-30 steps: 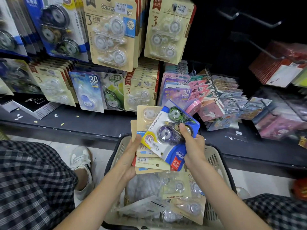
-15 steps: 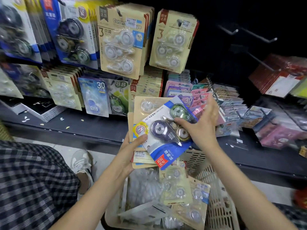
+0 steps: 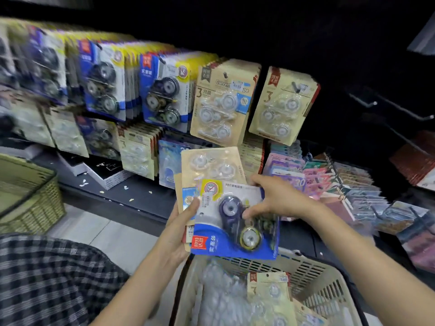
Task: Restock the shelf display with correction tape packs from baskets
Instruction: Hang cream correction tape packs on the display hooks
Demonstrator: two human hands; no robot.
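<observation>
Dark shelf display (image 3: 146, 201), stationery aisle: correction tape packs hang on pegs from 9 to 1 o'clock. Blue-carded packs (image 3: 162, 100) fill the pegs at 10 to 11 o'clock; beige three-packs (image 3: 221, 102) sit at 12 o'clock, a second beige column (image 3: 282, 104) beside them at 1 o'clock. Bare peg hooks (image 3: 367, 102) at 2 o'clock carry nothing.

Held stock, centre frame: left hand (image 3: 179, 234) grips a fanned stack of beige packs (image 3: 209, 165) from below, thumb across the front. Right hand (image 3: 280, 201) pinches the blue-carded pack (image 3: 233, 227) lying on top of that stack, thumb on the blister, fingers behind the upper edge.

Remaining stock: plastic basket (image 3: 313, 269) at 6 o'clock, directly under both hands, holds at least one more beige pack (image 3: 268, 292) plus clear-wrapped goods, too blurred to identify. A woven basket (image 3: 30, 198) stands at 8 o'clock on the floor; contents not visible.

Status, judged: restocking is mid-way. Several pegs look well filled; the handful in hand is not yet hung, and the basket is not emptied.
</observation>
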